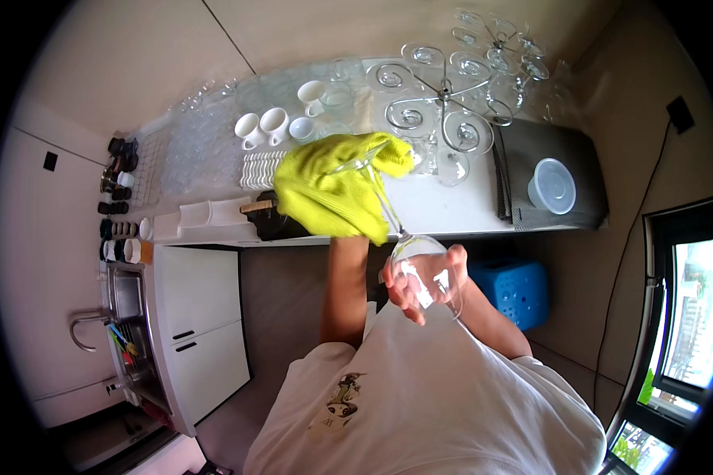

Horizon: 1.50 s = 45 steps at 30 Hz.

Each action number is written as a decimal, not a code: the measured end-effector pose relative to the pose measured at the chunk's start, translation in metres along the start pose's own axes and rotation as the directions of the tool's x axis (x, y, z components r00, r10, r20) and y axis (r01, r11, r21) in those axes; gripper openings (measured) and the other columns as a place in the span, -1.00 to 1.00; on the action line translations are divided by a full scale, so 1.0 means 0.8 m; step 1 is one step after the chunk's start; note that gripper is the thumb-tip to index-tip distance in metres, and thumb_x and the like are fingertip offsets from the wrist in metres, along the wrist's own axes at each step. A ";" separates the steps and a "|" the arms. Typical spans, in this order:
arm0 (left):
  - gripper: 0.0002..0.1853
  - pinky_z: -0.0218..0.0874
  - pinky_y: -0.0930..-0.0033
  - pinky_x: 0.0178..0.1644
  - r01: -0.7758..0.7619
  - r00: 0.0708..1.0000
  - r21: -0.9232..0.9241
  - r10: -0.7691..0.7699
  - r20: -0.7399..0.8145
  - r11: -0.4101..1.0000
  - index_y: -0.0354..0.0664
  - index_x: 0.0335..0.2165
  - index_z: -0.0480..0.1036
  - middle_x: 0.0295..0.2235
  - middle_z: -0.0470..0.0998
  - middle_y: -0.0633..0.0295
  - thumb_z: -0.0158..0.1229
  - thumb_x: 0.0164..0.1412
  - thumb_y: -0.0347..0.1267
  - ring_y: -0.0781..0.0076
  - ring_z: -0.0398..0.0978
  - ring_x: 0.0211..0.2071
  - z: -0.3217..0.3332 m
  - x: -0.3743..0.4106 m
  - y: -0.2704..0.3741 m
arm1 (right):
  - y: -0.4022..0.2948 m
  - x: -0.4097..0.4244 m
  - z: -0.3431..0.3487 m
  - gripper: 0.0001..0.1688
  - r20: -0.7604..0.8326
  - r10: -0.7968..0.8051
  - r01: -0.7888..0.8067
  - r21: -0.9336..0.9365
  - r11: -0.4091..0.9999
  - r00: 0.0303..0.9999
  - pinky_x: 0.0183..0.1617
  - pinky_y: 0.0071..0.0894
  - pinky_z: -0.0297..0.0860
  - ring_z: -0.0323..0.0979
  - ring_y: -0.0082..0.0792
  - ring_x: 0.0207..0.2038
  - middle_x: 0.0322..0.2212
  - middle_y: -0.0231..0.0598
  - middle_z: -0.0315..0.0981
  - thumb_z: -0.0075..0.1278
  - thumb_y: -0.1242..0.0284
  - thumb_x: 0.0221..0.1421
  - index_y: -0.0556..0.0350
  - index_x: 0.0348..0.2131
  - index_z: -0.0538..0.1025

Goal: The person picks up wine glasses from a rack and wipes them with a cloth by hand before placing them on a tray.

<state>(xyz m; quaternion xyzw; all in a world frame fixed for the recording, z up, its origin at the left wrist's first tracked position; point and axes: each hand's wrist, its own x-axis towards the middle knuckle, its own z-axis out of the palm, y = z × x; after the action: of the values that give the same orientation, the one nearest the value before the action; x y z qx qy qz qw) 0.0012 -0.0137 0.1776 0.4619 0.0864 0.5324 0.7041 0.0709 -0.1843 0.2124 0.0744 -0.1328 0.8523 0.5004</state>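
A clear stemmed wine glass (426, 267) is tilted in front of me, its bowl towards my body. My right hand (407, 291) grips the bowl, with fingers seen through the glass. The stem runs up and left to the round foot (362, 160), which rests against a yellow-green ribbed cloth (327, 184). That cloth is draped over my left hand, hiding its fingers; only the wrist and forearm (346, 285) show below it. Just beyond the cloth is the white counter (445, 202).
Stemmed glasses hang upside down on wire racks (444, 95) at the back right. White mugs (274, 123) and several clear glasses (205, 136) stand to the left. A plastic tub (551, 186) sits on dark mats (570, 142). Below is a blue plastic bin (514, 294); far left, a sink (128, 291).
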 end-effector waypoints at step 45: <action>-0.28 0.23 0.34 -0.02 0.236 0.841 0.453 -0.414 0.347 0.860 -0.25 0.05 0.20 -0.07 0.40 0.18 0.28 -0.03 -0.20 0.40 0.39 -0.08 0.092 -0.106 0.048 | -0.008 -0.039 0.052 -0.15 0.162 -0.894 -0.219 -0.937 -0.272 0.418 0.27 -0.06 -0.24 -0.19 0.09 0.24 0.16 0.17 -0.11 -0.63 -0.04 0.19 0.37 0.13 0.05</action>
<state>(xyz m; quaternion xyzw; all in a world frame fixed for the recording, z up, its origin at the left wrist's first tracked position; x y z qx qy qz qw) -0.0152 -0.1248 0.2159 0.6779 0.1115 0.2578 0.6794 0.0912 -0.2195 0.2449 -0.6061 -0.4390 0.1405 0.6482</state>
